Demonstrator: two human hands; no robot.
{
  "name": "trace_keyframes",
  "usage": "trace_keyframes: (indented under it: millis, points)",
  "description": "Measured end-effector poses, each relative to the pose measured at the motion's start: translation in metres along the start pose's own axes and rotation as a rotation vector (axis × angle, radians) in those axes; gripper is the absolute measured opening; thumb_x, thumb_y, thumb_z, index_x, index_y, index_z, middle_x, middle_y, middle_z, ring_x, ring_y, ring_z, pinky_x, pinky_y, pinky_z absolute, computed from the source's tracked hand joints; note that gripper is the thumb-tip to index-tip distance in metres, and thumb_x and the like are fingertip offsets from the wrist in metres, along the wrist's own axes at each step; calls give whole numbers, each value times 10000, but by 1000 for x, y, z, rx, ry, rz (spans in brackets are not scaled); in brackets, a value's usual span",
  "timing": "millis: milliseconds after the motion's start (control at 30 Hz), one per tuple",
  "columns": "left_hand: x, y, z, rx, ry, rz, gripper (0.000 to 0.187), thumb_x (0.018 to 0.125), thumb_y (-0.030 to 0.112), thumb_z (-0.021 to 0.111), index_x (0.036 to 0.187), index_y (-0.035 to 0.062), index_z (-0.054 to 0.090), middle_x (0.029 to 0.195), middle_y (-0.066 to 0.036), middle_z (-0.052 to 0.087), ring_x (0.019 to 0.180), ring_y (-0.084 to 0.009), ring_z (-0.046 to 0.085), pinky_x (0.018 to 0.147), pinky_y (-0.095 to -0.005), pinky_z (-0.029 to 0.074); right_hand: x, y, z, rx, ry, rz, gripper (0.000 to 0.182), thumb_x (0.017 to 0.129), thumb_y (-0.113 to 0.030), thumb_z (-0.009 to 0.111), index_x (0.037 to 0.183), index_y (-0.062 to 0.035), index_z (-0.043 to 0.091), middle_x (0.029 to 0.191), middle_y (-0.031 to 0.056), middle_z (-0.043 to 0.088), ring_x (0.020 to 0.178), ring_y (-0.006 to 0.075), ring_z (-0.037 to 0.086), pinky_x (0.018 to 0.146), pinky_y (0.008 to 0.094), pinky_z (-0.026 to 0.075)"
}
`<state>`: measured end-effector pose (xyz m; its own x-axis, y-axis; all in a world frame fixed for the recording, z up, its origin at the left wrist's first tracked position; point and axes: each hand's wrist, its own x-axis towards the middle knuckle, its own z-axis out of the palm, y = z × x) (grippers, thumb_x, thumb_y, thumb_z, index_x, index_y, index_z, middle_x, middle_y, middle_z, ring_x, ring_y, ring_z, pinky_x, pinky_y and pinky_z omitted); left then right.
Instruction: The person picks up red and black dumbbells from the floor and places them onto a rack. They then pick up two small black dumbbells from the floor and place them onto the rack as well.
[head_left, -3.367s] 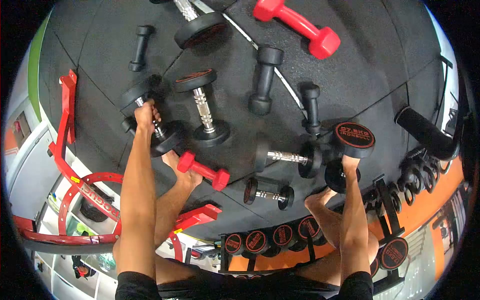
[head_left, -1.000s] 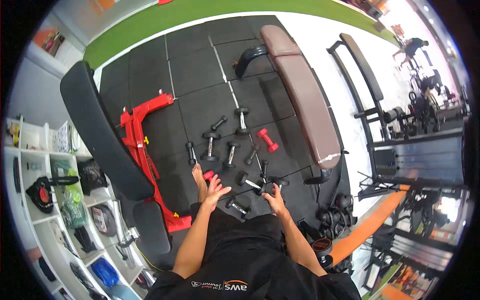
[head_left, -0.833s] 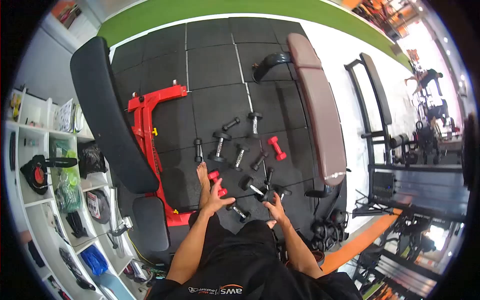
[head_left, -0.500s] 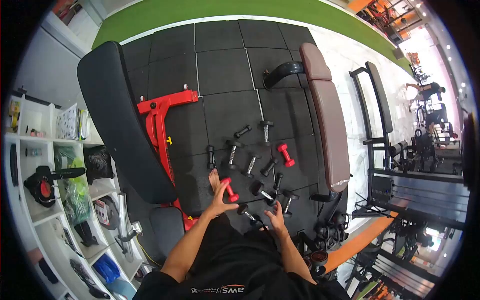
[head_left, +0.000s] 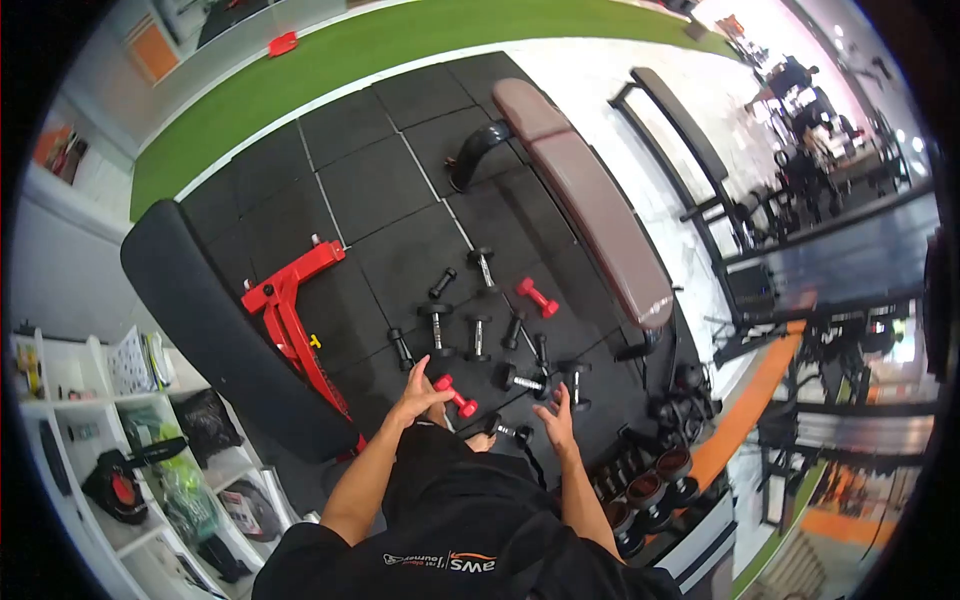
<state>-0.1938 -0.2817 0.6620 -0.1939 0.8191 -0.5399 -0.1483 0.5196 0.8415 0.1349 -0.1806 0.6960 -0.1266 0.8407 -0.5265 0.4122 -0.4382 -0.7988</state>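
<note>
My left hand point(head_left: 415, 397) hangs in the air with thumb and fingers apart, holding nothing. Just beside it in the view, a red dumbbell point(head_left: 456, 396) lies on the floor. My right hand point(head_left: 557, 421) is also empty, its fingers spread and slightly curled. Close to that hand lie dumbbells with black heads and silver handles, one to its left point(head_left: 525, 382) and another to its upper right point(head_left: 576, 386). A further silver-handled dumbbell point(head_left: 510, 431) rests between my hands, near my foot. Beyond are a second red dumbbell point(head_left: 538, 298) and several black ones, including a small one point(head_left: 442, 284).
A black padded bench point(head_left: 215, 330) on a red frame point(head_left: 290, 290) stands to the left, with white shelves point(head_left: 110, 425) behind it. On the right is a brown bench point(head_left: 595, 200). More dumbbells point(head_left: 660, 480) sit on a rack at lower right. People are far off at upper right.
The view has turned, so the benches and dumbbells appear tilted and shifted left. Both hands remain raised and empty. The dumbbells keep their layout on the floor.
</note>
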Motion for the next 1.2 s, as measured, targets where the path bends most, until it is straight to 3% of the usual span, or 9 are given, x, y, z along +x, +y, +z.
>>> trace_keyframes:
  millis: [200,367,467,533,733,867,967,1067,1200]
  points:
    - [0,12,42,-24,-86,-82,1162,624,331,907,1541,131,221,1534,-174,238,1442,-302,211,1152,-413,254,-43,29,-28,190,161,126,926,808,-285,721,1546,-195,169,1551,137,283,1363,351,377,971,452,423]
    - [-19,7,67,-55,-81,-75,1152,649,309,897,1545,118,198,1569,-172,195,1460,-287,190,1154,-404,247,-69,49,-42,355,210,190,901,826,-306,698,1545,-206,165,1554,137,265,1323,320,430,981,510,409]
    - [-44,16,79,-96,-75,-89,1145,680,251,880,1552,111,152,1588,-190,150,1475,-289,155,1164,-401,214,-75,54,-47,393,199,230,933,805,-305,731,1548,-204,175,1538,147,298,1348,343,391,953,478,435]
    - [-60,25,83,-152,-66,-87,1143,691,224,872,1555,113,132,1594,-200,135,1483,-293,135,1170,-404,197,-77,53,-47,396,158,232,917,815,-332,700,1546,-212,160,1554,145,261,1336,318,410,970,528,416]
    - [-71,30,64,-107,-39,-91,1136,696,190,868,1557,134,130,1600,-195,134,1490,-339,94,1176,-413,174,-71,40,-35,461,126,210,904,825,-324,689,1547,-208,159,1559,157,246,1371,327,359,1000,538,396]
    - [-49,33,44,-123,-68,-78,1126,694,186,870,1555,148,146,1610,-169,115,1488,-361,76,1177,-431,168,-61,25,-23,452,180,217,923,811,-331,716,1543,-206,168,1547,129,280,1327,314,423,938,491,434]
    - [-31,50,33,-147,-115,-76,1127,693,180,871,1555,152,145,1619,-149,87,1490,-355,62,1177,-435,163,-56,18,-11,452,211,228,920,811,-318,714,1543,-207,168,1543,126,290,1327,310,420,951,481,428]
    - [-12,50,17,-146,-154,-68,1089,728,175,837,1559,153,134,1625,-132,63,1494,-335,55,1181,-454,163,-53,4,7,441,225,242,879,844,-309,672,1548,-203,156,1557,143,267,1370,309,367,1003,529,396]
    - [-2,59,-4,-152,-166,-91,1088,732,182,838,1560,154,132,1622,-139,67,1493,-334,62,1180,-444,174,-61,-13,28,420,225,250,875,848,-316,677,1547,-203,162,1551,143,276,1348,300,400,997,492,407]
